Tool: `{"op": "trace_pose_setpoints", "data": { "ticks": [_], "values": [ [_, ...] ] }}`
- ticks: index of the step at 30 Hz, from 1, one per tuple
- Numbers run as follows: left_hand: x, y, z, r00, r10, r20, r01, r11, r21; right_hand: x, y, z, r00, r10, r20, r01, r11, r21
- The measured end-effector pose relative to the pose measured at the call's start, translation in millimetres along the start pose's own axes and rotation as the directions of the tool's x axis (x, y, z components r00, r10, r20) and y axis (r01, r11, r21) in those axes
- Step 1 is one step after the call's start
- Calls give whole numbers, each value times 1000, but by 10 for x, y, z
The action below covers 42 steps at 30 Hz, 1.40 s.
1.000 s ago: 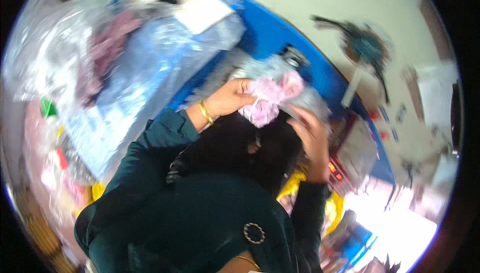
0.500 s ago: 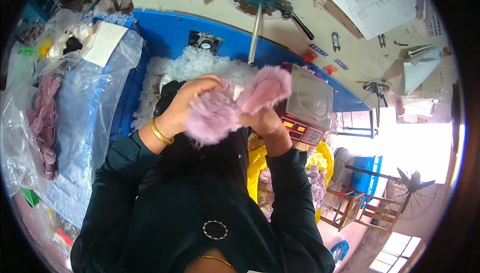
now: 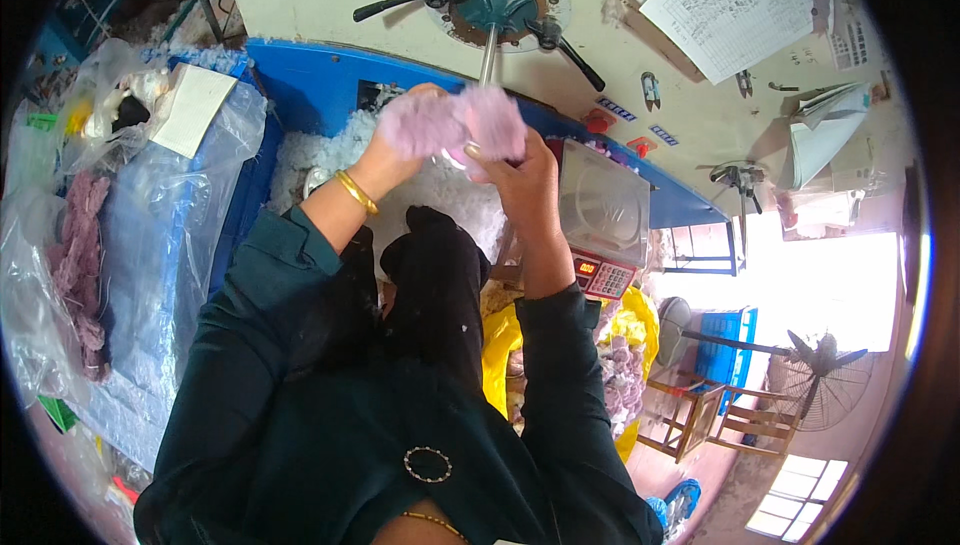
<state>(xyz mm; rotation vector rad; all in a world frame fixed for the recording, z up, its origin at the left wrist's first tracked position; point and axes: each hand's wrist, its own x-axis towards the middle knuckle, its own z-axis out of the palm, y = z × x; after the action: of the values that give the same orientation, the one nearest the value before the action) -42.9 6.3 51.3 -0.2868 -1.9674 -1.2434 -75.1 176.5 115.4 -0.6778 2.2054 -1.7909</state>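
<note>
A fluffy pink-purple plush toy skin (image 3: 425, 125) is held up between both my hands, slightly blurred by motion. My left hand (image 3: 392, 160) grips its left side, with the fingers mostly behind the fur. Closed on its right part is my right hand (image 3: 518, 173), thumb in front. The plush covers the lower end of a thin metal tube (image 3: 489, 57) that sticks out of a machine panel; whether the tube is inside it I cannot tell. White fluffy stuffing (image 3: 325, 150) lies below and around my hands in a blue bin (image 3: 300, 60).
At right stands a red digital scale (image 3: 603, 205) with a clear pan. Below it a yellow bag (image 3: 500, 355) holds more plush pieces. Black levers (image 3: 388, 5) jut from the panel. To the left, clear plastic (image 3: 165, 215) and a purple plush piece (image 3: 80, 255) lie on blue crates.
Both hands have moved up and away from my body with the plush, toward the metal tube. The long pink ear-like part seen earlier is now turned and bunched up.
</note>
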Motion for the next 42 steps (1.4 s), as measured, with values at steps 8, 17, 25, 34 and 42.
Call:
{"op": "trace_pose_setpoints", "data": {
  "ticks": [8, 17, 25, 34, 42],
  "values": [
    [205, 119, -7, 668, -648, 366, 709, 406, -576, 704, -2, 234, 791, -608, -65, 316, 498, -808],
    [109, 122, -36, 715, -625, 315, 675, 497, -545, 886, 150, 215, 767, -622, -156, 291, 554, -780],
    [-130, 336, -145, 892, -312, 328, 311, 949, 59, 373, 129, 150, 920, -298, -255, 309, 951, 3],
    [40, 641, 190, 954, -300, 5, 249, 800, 545, 1187, 270, 218, 920, -194, -340, 38, 908, -417],
    [-148, 745, 54, 987, -121, -107, 157, 878, 452, 771, 66, 319, 889, -326, -323, 61, 782, -621]
  ]
}}
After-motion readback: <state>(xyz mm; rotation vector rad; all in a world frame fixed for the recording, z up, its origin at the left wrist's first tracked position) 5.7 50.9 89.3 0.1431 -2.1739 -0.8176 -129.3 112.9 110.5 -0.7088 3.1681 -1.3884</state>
